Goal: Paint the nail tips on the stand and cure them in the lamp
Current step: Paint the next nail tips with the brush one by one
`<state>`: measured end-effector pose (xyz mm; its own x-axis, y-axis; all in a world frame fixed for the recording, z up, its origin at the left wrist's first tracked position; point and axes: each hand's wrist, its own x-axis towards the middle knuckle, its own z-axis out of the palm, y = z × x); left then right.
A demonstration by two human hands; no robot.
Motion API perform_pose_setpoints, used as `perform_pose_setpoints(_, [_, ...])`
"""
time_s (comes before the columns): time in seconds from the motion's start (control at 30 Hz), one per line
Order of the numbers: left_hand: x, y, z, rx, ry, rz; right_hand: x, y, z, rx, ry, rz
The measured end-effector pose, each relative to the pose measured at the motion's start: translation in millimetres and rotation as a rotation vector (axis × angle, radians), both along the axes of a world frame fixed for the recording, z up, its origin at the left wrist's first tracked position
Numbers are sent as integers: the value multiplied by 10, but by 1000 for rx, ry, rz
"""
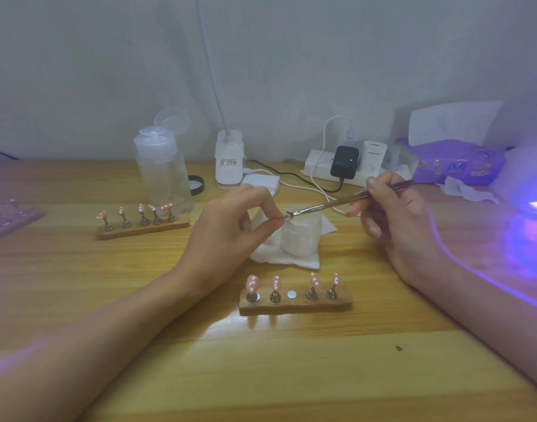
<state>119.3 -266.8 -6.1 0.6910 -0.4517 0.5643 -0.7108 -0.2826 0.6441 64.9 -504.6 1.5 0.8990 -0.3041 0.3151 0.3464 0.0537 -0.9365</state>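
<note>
On the table [291, 376], the near stand [295, 303] holds four upright nail tips [252, 283]. Beyond it the left hand [230, 229] pinches a fifth tip [286, 216]. The right hand [398, 217] pinches the brush [337, 203], slanting down-left, bristles at that tip, above a jar [300, 239].

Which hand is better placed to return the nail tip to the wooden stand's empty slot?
Left hand: it pinches the small nail tip; right hand grips the thin dark brush.

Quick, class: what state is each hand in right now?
Left hand: closed, pinching a small nail tip.
Right hand: closed, gripping the brush.
</note>
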Motion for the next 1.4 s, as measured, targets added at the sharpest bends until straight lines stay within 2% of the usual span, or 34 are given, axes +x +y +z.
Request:
perform_pose_setpoints(0.2, [6,-6,5,9,11,-18,-15,-13,6,27,-40,15])
perform_pose_setpoints(0.37, [15,1,2,6,34,-25,0,-7,-5,21,7,-38])
perform_pose_setpoints(0.53, [14,10,6,-7,48,-37,-7,-16,-4,-2,-16,14])
perform_pose_setpoints(0.67, [6,9,11,-13,55,-45,6,-24,-14,24,2,-42])
perform_pose_setpoints(0.8, [8,6,11,-8,60,-42,-8,-15,1,14,-29,7])
perform_pose_setpoints(0.97, [1,4,3,-19,83,-36,3,-20,-10,32,17,-56])
perform_pose_setpoints(1.4, [23,3,-21,-25,80,-43,-25,14,20,16,-8,18])
